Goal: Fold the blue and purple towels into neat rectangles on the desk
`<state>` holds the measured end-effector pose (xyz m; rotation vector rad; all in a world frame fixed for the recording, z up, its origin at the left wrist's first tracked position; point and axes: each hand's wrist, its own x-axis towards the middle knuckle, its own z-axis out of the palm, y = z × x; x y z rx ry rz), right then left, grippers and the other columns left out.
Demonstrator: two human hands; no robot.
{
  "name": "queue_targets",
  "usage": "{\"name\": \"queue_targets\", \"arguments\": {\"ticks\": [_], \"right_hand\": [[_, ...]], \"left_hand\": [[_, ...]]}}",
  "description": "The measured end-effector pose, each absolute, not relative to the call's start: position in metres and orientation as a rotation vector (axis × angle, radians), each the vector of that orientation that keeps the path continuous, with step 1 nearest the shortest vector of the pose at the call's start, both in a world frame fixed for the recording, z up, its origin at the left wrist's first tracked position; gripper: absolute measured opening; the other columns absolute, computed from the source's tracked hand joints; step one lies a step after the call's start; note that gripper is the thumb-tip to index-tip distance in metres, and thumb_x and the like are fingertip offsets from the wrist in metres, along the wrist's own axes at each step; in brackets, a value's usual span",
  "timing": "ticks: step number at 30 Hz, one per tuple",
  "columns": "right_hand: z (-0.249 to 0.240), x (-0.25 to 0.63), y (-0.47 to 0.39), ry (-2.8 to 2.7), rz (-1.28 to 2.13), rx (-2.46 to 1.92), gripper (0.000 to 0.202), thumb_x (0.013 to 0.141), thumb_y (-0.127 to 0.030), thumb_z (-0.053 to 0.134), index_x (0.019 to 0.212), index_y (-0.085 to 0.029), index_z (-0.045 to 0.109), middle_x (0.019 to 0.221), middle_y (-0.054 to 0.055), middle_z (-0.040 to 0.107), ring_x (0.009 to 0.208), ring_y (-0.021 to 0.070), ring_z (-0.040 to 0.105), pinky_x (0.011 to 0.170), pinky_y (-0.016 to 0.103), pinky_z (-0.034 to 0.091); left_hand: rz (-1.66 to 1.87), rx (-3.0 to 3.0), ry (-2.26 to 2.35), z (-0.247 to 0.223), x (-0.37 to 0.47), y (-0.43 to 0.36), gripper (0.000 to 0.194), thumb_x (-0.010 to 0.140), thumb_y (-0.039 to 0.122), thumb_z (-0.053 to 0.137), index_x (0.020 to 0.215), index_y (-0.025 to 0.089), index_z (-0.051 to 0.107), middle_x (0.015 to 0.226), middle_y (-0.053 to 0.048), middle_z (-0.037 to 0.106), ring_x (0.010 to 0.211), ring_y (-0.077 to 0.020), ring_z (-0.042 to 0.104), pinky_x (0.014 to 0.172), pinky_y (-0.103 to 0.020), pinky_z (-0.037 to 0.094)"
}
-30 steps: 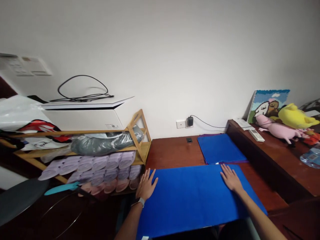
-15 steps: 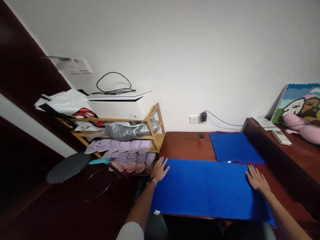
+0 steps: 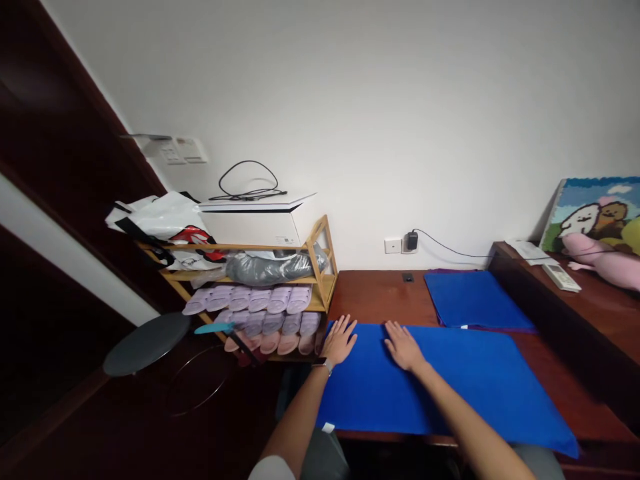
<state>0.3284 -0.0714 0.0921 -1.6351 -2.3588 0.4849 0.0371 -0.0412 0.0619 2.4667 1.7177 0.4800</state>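
A blue cloth (image 3: 465,380) lies spread flat over the front of the brown desk (image 3: 370,293), with a small white tag at its near left edge. On its far left corner rests my left hand (image 3: 339,341), open and palm down, with a watch on the wrist. My right hand (image 3: 403,345) lies open on the same cloth, a short way to the right of the left one, fingers apart. Behind the cloth, toward the right, sits a folded stack of blue and purple cloth (image 3: 475,298).
On the left stands a wooden rack (image 3: 320,293) with purple and pink slippers (image 3: 265,300), a white box (image 3: 255,223) and a plastic bag (image 3: 175,213). A grey round stool (image 3: 147,343) is beside it. A raised ledge at right carries a remote (image 3: 563,277) and a pink plush toy (image 3: 600,257).
My right hand has moved left across the blue cloth, from its right side to near my left hand. My left hand stays at the left corner. The camera view has shifted slightly.
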Motion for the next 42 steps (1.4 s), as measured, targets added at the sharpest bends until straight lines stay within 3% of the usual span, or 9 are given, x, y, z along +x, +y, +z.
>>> {"name": "queue_targets", "arguments": {"ticks": [7, 15, 20, 25, 28, 32, 35, 40, 42], "right_hand": [[0.08, 0.308, -0.061, -2.347, 0.553, -1.708, 0.071, 0.104, -0.052, 0.024, 0.165, -0.016, 0.028, 0.172, 0.007, 0.023, 0.16, 0.0243, 0.015, 0.131, 0.046, 0.009], [0.035, 0.529, -0.085, -2.038, 0.274, -2.223, 0.074, 0.101, -0.056, 0.02, 0.166, -0.021, 0.027, 0.172, 0.004, 0.026, 0.16, 0.0242, 0.018, 0.13, 0.048, 0.013], [0.023, 0.645, -0.107, -1.822, 0.203, -2.418, 0.076, 0.1, -0.055, 0.019, 0.165, -0.017, 0.031, 0.171, 0.008, 0.03, 0.159, 0.0265, 0.021, 0.129, 0.05, 0.018], [0.043, 0.676, -0.094, -1.703, 0.308, -2.246, 0.066, 0.096, -0.054, 0.037, 0.15, -0.022, 0.056, 0.16, 0.009, 0.05, 0.148, 0.032, 0.043, 0.121, 0.054, 0.033], [0.051, 0.69, -0.075, -1.584, 0.354, -2.122, 0.054, 0.093, -0.044, 0.044, 0.135, -0.019, 0.068, 0.144, 0.012, 0.065, 0.133, 0.0293, 0.058, 0.114, 0.047, 0.043], [0.042, 0.704, -0.064, -1.418, 0.335, -2.088, 0.051, 0.096, -0.038, 0.041, 0.13, -0.016, 0.071, 0.132, 0.015, 0.069, 0.125, 0.0261, 0.062, 0.111, 0.04, 0.047], [0.032, 0.702, -0.066, -1.313, 0.333, -2.092, 0.05, 0.096, -0.042, 0.042, 0.128, -0.017, 0.071, 0.133, 0.015, 0.064, 0.122, 0.0261, 0.062, 0.108, 0.038, 0.048], [0.028, 0.695, -0.067, -1.208, 0.35, -2.131, 0.048, 0.096, -0.046, 0.044, 0.129, -0.023, 0.07, 0.136, 0.011, 0.058, 0.118, 0.0252, 0.063, 0.1, 0.036, 0.051], [0.03, 0.695, -0.066, -1.19, 0.347, -2.147, 0.049, 0.096, -0.048, 0.045, 0.132, -0.024, 0.068, 0.138, 0.011, 0.056, 0.119, 0.026, 0.062, 0.098, 0.036, 0.051]], "left_hand": [[0.338, 2.463, 1.865, 0.046, 0.018, -0.037, 0.06, 0.106, 0.055, 0.036, 0.161, 0.032, 0.038, 0.171, -0.007, 0.032, 0.158, -0.0281, 0.027, 0.127, -0.051, 0.026], [0.36, 2.457, 1.895, 0.046, 0.021, -0.033, 0.06, 0.105, 0.055, 0.039, 0.159, 0.032, 0.042, 0.17, -0.008, 0.035, 0.157, -0.0289, 0.029, 0.127, -0.051, 0.025], [0.358, 2.464, 1.95, 0.043, 0.023, -0.028, 0.06, 0.103, 0.056, 0.04, 0.159, 0.034, 0.043, 0.17, -0.006, 0.036, 0.157, -0.0301, 0.03, 0.126, -0.053, 0.025], [0.149, 2.477, 1.978, 0.043, 0.016, -0.017, 0.064, 0.101, 0.058, 0.035, 0.159, 0.03, 0.043, 0.168, -0.009, 0.039, 0.155, -0.0325, 0.034, 0.123, -0.055, 0.029], [0.13, 2.495, 2.026, 0.054, 0.028, -0.012, 0.065, 0.101, 0.054, 0.03, 0.157, 0.025, 0.046, 0.163, -0.012, 0.047, 0.152, -0.0347, 0.039, 0.12, -0.058, 0.033], [0.437, 2.6, 1.906, 0.08, 0.116, -0.039, 0.057, 0.102, 0.04, 0.03, 0.143, 0.016, 0.06, 0.154, -0.016, 0.055, 0.146, -0.0364, 0.045, 0.118, -0.056, 0.038], [0.466, 2.716, 1.412, 0.089, 0.237, -0.091, 0.044, 0.102, 0.036, 0.038, 0.133, 0.023, 0.067, 0.141, -0.013, 0.065, 0.13, -0.0303, 0.059, 0.112, -0.047, 0.045], [0.244, 2.785, 0.62, 0.06, 0.446, -0.181, 0.039, 0.095, 0.042, 0.055, 0.124, 0.021, 0.069, 0.11, -0.014, 0.071, 0.109, -0.0313, 0.062, 0.096, -0.048, 0.051], [0.248, 2.69, 0.514, 0.043, 0.505, -0.202, 0.043, 0.092, 0.043, 0.057, 0.125, 0.02, 0.07, 0.118, -0.018, 0.069, 0.113, -0.0347, 0.061, 0.097, -0.054, 0.049]]}}
